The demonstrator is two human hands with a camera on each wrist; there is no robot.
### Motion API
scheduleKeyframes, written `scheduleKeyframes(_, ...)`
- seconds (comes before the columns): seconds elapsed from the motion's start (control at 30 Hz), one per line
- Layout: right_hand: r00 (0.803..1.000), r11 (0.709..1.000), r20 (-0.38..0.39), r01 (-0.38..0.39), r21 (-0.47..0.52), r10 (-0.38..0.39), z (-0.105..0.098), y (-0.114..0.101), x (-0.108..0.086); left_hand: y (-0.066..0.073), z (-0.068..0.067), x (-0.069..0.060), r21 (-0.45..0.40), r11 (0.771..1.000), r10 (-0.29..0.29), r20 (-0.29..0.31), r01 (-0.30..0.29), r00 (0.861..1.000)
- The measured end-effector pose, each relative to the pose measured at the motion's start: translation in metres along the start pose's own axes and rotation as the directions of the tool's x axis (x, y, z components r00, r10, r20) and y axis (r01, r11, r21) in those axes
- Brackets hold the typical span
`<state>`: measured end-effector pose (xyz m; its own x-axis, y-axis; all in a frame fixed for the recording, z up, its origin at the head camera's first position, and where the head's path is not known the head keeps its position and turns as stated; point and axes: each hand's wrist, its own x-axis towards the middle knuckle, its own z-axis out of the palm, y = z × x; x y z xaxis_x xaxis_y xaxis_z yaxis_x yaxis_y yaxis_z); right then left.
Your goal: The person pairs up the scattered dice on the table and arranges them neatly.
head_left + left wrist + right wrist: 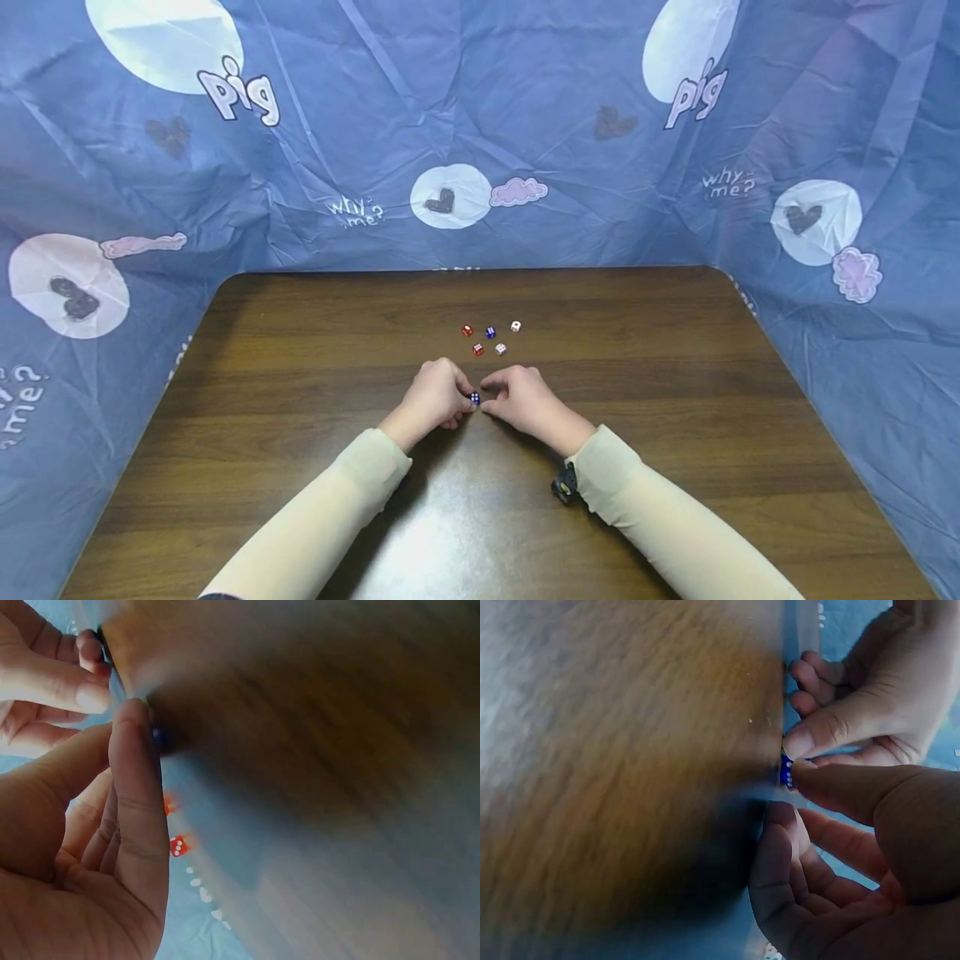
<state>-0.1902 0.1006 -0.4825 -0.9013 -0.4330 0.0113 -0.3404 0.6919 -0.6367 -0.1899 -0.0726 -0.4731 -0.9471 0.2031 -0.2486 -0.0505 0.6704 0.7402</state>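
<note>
My left hand [435, 394] pinches a blue die [475, 398] with white dots between thumb and fingertips, over the middle of the table. Facing it from the right, my right hand [527, 402] has its thumb and forefinger spread apart around the die's right side. In the right wrist view the right thumb tip overlaps the edge of the blue die [786, 772]; whether it touches is hard to tell. The left wrist view shows the die dark and blurred behind the left fingers.
Beyond the hands lie two red dice [478, 350], another blue die [491, 332] and two white dice [500, 349] in a loose group. They are on a brown wood-grain table [300, 333]. Blue printed cloth [480, 108] hangs behind and at both sides.
</note>
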Motion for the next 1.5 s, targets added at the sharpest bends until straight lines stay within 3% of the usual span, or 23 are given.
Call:
scheduleKeyframes(0.2, 0.99, 0.986, -0.058, 0.119, -0.113, -0.126, 0.0051, -0.0061, 0.0027, 0.005, 0.0003, -0.0033, 0.03, 0.999, 0.021, -0.008, -0.021, 1.0)
scheduleKeyframes(0.5, 0.984, 0.978, -0.064, 0.158, -0.139, -0.168, 0.0078, -0.0028, 0.0034, 0.0037, -0.0001, -0.0022, 0.026, 0.999, 0.022, 0.008, -0.022, 1.0)
scheduleKeyframes(1.0, 0.983, 0.976, -0.042, 0.171, -0.138, -0.178, 0.0062, -0.0049, 0.003, 0.0061, -0.0014, -0.0025, 0.086, 0.996, 0.027, 0.016, -0.028, 1.0)
scheduleKeyframes(1.5, 0.989, 0.979, -0.019, 0.144, -0.147, -0.148, 0.0054, -0.0057, 0.0013, 0.0034, -0.0029, -0.0028, 0.033, 0.999, 0.014, 0.059, -0.016, 0.998)
